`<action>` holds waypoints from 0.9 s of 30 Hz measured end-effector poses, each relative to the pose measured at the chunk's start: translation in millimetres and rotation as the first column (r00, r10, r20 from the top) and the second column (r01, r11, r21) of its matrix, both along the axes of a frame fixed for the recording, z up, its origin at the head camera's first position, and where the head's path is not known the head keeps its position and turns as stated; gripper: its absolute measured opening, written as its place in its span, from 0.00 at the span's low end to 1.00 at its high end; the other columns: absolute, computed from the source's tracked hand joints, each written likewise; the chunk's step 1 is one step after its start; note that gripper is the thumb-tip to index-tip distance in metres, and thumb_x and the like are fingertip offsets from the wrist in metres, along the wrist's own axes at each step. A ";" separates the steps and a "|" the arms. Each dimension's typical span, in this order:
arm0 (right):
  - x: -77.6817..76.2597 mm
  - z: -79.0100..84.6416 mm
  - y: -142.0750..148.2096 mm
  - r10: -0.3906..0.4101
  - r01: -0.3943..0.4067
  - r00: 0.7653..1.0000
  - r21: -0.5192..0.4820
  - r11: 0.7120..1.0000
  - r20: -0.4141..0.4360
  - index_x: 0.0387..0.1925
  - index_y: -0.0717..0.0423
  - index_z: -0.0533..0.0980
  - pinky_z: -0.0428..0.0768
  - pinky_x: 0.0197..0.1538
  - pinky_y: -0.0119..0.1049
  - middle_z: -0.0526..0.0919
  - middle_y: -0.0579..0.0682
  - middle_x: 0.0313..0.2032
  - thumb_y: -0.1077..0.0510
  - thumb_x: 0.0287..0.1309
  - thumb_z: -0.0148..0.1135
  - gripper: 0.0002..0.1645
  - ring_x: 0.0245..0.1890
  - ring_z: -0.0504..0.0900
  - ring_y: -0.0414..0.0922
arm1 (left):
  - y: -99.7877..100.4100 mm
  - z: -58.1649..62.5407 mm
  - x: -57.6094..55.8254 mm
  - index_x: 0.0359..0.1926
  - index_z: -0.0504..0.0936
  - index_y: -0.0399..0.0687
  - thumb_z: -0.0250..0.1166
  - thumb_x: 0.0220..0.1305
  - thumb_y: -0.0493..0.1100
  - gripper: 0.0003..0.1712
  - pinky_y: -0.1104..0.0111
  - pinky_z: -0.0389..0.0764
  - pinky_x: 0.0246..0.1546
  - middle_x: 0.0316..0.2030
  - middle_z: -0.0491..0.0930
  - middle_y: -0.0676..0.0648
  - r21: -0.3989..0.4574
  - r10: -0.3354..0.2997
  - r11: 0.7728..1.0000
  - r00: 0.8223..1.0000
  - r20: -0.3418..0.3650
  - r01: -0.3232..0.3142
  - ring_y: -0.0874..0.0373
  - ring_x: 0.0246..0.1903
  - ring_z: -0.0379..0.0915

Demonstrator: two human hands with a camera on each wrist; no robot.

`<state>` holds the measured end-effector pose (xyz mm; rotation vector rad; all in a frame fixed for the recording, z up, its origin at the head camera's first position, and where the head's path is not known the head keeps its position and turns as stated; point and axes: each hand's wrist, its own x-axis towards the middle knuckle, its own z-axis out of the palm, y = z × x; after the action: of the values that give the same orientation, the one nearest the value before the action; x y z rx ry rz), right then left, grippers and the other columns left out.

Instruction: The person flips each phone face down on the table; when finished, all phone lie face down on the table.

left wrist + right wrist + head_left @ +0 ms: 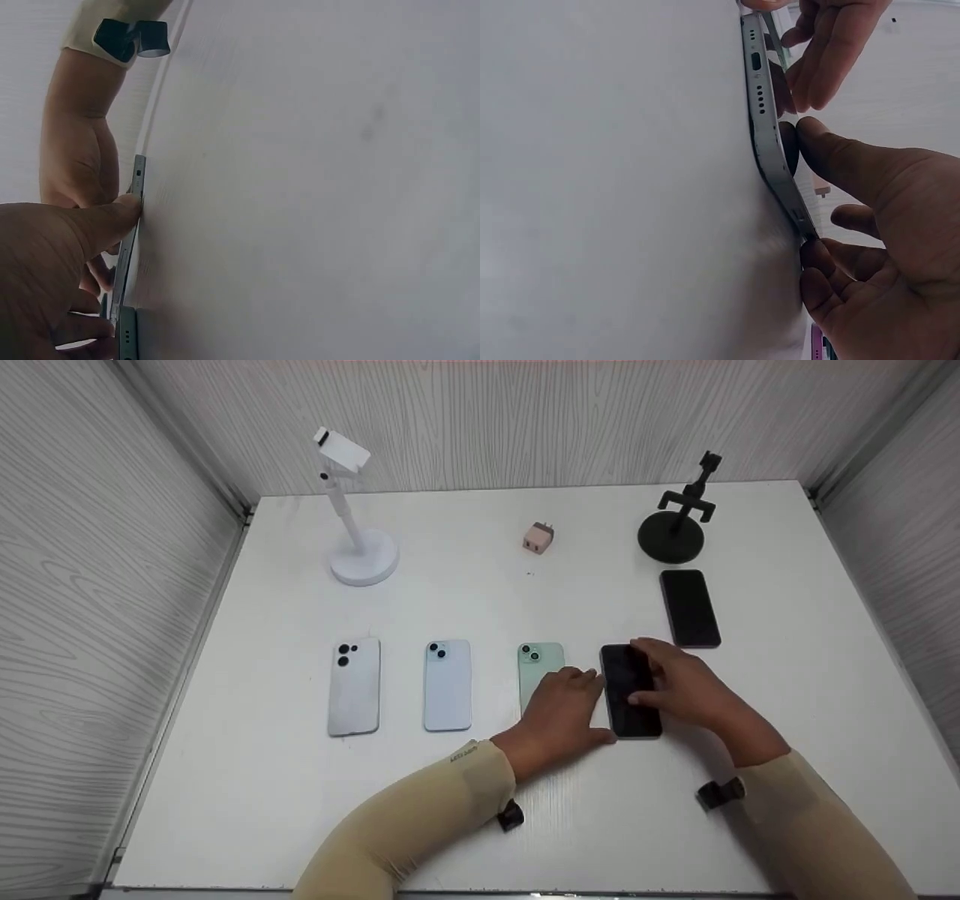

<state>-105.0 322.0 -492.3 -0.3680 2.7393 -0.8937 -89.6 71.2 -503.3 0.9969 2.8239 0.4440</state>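
Note:
A smartphone with a dark screen lies face up, to the right of a mint-green smartphone. My right hand pinches its right side, the thumb on the screen and the other fingers at the edge. My left hand is at its left side, spread along the edge with the thumb touching the bottom corner. That hand partly covers the mint-green phone. In the right wrist view the phone's silver bottom edge shows a charging port and speaker holes.
A light-blue phone and a silver phone lie face down at the left. Another dark phone lies at the right, before a black phone stand. A white stand and a pink charger plug stand farther back.

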 end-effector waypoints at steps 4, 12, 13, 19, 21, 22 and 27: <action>0.6 -1.0 3.7 0.002 -0.002 1.000 -0.009 1.000 0.004 0.84 0.57 0.63 0.78 0.59 0.53 0.80 0.61 0.65 0.56 0.63 0.81 0.54 0.54 0.80 0.56 | 1.3 -2.2 -1.0 0.77 0.75 0.46 0.76 0.63 0.70 0.51 0.57 0.74 0.73 0.73 0.80 0.47 0.002 -0.006 1.000 1.000 -0.013 0.006 0.52 0.71 0.74; 1.9 -1.2 6.3 0.031 -0.031 0.999 0.000 1.000 -0.023 0.82 0.60 0.65 0.78 0.50 0.45 0.80 0.60 0.64 0.59 0.63 0.80 0.51 0.49 0.79 0.52 | 1.8 -5.3 1.9 0.78 0.75 0.47 0.75 0.62 0.71 0.53 0.57 0.72 0.76 0.74 0.79 0.49 0.024 -0.036 0.999 0.999 -0.012 0.036 0.52 0.73 0.72; 2.1 -0.8 6.4 0.036 -0.036 0.999 -0.003 0.999 -0.024 0.82 0.60 0.64 0.78 0.50 0.45 0.78 0.60 0.67 0.59 0.64 0.80 0.51 0.50 0.79 0.53 | 2.0 -5.5 2.5 0.78 0.74 0.47 0.75 0.62 0.71 0.53 0.57 0.71 0.76 0.74 0.79 0.48 0.025 -0.038 0.999 0.999 -0.009 0.038 0.52 0.73 0.72; 2.5 1.2 11.9 0.073 -0.073 0.997 -0.033 0.997 -0.013 0.82 0.56 0.65 0.80 0.55 0.47 0.79 0.58 0.67 0.61 0.67 0.76 0.47 0.52 0.79 0.51 | 3.5 -3.1 4.7 0.78 0.75 0.46 0.73 0.65 0.71 0.51 0.57 0.68 0.79 0.76 0.77 0.47 -0.001 -0.037 0.999 0.999 0.004 0.037 0.52 0.76 0.70; 1.8 1.0 16.3 0.089 -0.090 0.996 -0.056 0.994 -0.010 0.82 0.53 0.65 0.80 0.57 0.47 0.82 0.57 0.60 0.66 0.66 0.75 0.48 0.52 0.79 0.50 | 3.8 -2.7 4.4 0.78 0.75 0.47 0.73 0.66 0.72 0.50 0.58 0.68 0.79 0.76 0.76 0.47 -0.014 -0.037 0.999 0.999 0.005 0.037 0.52 0.76 0.69; 1.5 1.3 18.6 0.096 -0.097 0.995 -0.067 0.993 -0.006 0.82 0.52 0.66 0.80 0.58 0.46 0.83 0.56 0.57 0.68 0.65 0.75 0.48 0.52 0.79 0.50 | 4.0 -2.5 4.5 0.77 0.76 0.47 0.73 0.66 0.72 0.50 0.58 0.68 0.78 0.76 0.76 0.47 -0.019 -0.037 0.999 0.999 0.005 0.037 0.52 0.76 0.70; -1.8 1.8 28.3 0.112 -0.108 0.993 -0.093 0.990 0.038 0.83 0.44 0.66 0.79 0.60 0.37 0.85 0.55 0.53 0.70 0.62 0.75 0.52 0.56 0.82 0.51 | 3.8 -1.6 4.5 0.75 0.79 0.48 0.73 0.65 0.73 0.49 0.58 0.70 0.76 0.75 0.78 0.48 -0.028 -0.045 0.999 0.999 -0.008 0.045 0.53 0.74 0.71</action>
<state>-106.8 350.3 -490.5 -0.5054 2.6174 -0.9868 -85.1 75.0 -504.8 1.0575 2.8007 0.3961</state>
